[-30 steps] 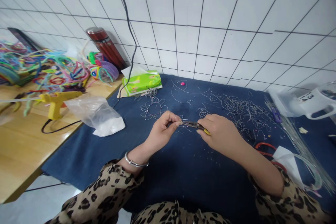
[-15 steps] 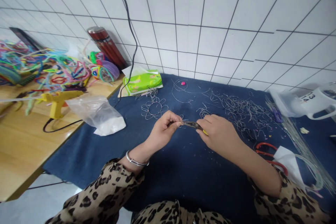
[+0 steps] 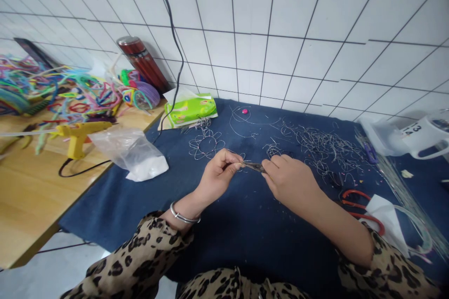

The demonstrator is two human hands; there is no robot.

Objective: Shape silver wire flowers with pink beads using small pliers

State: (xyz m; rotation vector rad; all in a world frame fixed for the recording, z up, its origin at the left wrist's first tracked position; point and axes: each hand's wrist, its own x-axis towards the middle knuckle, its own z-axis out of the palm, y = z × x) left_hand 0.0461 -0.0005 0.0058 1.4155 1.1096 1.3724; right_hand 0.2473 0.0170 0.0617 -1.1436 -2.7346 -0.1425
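Note:
My right hand (image 3: 289, 180) is wrapped round a pair of pliers (image 3: 254, 166), whose dark jaws point left. At the jaws' tip, my left hand (image 3: 220, 168) pinches a thin wire (image 3: 244, 157); a small loop of it shows just behind the fingertips. Most of the wire is hidden by the fingers. Beyond my left hand a flower-shaped wire piece (image 3: 206, 144) lies flat on the dark blue cloth (image 3: 224, 233). A tangle of bent wires (image 3: 322, 142) spreads behind my right hand.
Left of the cloth are a clear plastic bag (image 3: 140, 154), a green tissue pack (image 3: 191, 110) and a yellow glue gun (image 3: 79, 138). Red-handled scissors (image 3: 356, 198), straight wires (image 3: 403, 196) and a white mug (image 3: 426, 133) lie to the right. A black cable (image 3: 171, 23) hangs in front.
My right hand has turned slightly on the pliers, and the yellow handle part seen before is now hidden. My left hand keeps its pinch in nearly the same place.

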